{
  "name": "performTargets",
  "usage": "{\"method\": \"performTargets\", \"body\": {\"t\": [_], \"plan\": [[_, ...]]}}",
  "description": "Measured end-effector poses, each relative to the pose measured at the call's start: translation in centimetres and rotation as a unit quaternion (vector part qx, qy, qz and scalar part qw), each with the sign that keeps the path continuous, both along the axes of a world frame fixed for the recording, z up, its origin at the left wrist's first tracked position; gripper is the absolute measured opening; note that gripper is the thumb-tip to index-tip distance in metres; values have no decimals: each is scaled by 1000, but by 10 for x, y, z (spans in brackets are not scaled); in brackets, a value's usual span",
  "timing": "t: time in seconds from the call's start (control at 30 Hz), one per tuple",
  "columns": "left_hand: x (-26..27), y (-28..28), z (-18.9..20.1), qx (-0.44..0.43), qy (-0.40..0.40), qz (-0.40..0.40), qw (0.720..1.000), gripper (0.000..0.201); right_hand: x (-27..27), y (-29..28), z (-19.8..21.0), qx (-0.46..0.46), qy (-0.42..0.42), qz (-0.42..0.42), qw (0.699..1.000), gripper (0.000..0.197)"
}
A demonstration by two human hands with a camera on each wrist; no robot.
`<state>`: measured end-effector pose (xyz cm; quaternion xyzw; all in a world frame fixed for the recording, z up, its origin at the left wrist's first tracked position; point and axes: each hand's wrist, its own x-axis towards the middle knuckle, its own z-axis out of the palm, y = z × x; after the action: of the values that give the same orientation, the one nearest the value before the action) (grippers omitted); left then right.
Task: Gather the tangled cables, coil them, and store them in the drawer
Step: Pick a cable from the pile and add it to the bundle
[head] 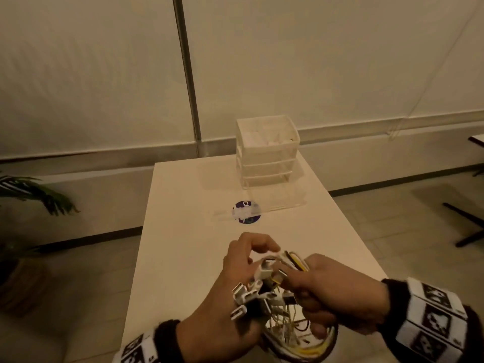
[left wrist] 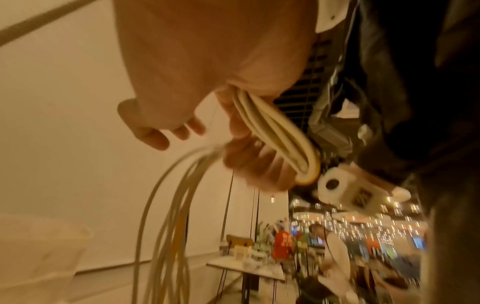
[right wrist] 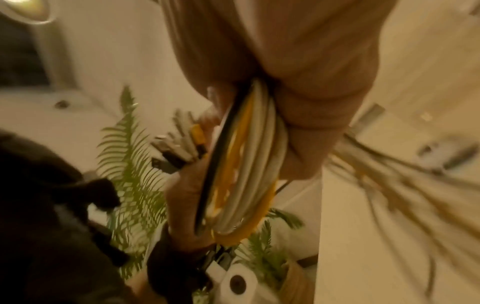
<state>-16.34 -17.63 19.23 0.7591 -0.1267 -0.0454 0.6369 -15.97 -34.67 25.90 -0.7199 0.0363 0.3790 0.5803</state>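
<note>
Fingers (head: 301, 292) of the right hand (head: 337, 294) clamp round the cables (head: 296, 260), keeping the loops together. Left hand (head: 230, 305) grips the plug ends, probably so nothing unwinds before reaching the drawer (head: 277, 197).

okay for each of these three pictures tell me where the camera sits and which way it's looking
Head: worn high, looks forward and down at the table, drawer unit, both hands.
Left wrist: under the left hand, looks along it at gripped cables.
Right wrist: under the right hand, looks along it at the coil, left hand's fingers beyond.
Shared: all show the cables.
</note>
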Motion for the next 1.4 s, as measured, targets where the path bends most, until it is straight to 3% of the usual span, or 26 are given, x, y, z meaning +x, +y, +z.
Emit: {"method": "performTargets", "body": {"t": [0.07,0.13,0.2,0.3,0.33,0.43,0.57,0.7,0.9,0.93,0.97,1.0,1.03,1.07,1.1,1.13,1.17,1.2,1.23,1.27,1.3,1.37,1.4], "plan": [[-1,-7,18,-8,-48,-13,999,47,1,-6,14,-46,-59,55,996,52],[-3,-2,16,-33,-80,-56,995,49,-2,-10,26,-64,-111,112,985,46],[-8,10,13,23,-124,-116,985,45,-6,-10,33,-110,-177,185,960,39],[2,10,21,153,-214,-187,946,56,-7,-11,36,-134,-167,218,952,32],[5,9,22,154,-231,-207,938,52,-6,-15,37,-135,-174,239,946,30],[5,2,34,46,-126,-244,960,21,1,-29,38,-156,-228,287,917,23],[1,-6,32,-37,76,-205,975,17,4,-39,19,-131,-287,227,922,32],[4,-9,27,-78,182,-200,960,20,5,-38,-1,-158,-347,228,896,32],[17,-11,31,-34,253,-203,945,19,3,-44,-13,-144,-366,140,909,22],[19,-11,31,-22,270,-196,943,19,-3,-48,-9,-158,-403,125,893,33],[21,-2,33,-7,284,-189,940,20,-9,-50,-4,-194,-475,132,848,49],[19,-6,34,5,287,-189,939,21,-16,-49,4,-248,-563,169,770,60],[11,-17,41,31,267,-167,949,19,-23,-44,7,-292,-642,220,674,64],[15,-27,41,109,239,-78,962,14,-25,-35,9,-322,-688,272,591,59],[15,-31,38,196,189,-10,962,18,-25,-26,6,-342,-709,309,534,53],[18,-62,37,210,131,47,968,30,-21,-17,-1,-369,-712,324,501,53],[26,-81,40,234,74,132,960,41,-15,-9,-4,-403,-687,333,505,55],[32,-84,43,248,96,107,958,45,-8,-4,-5,-436,-644,345,525,59],[33,-69,45,279,175,25,944,43,-1,-3,-5,-458,-606,359,542,69],[22,-56,42,368,167,-49,914,31,7,-2,-3,-469,-574,376,556,80],[16,-55,50,316,180,-164,917,14,12,-2,3,-474,-541,397,570,84],[24,-31,44,260,189,-181,929,20,23,0,13,-464,-490,428,602,82],[26,-32,41,295,179,-163,925,12,30,0,15,-461,-470,427,620,77]]}}
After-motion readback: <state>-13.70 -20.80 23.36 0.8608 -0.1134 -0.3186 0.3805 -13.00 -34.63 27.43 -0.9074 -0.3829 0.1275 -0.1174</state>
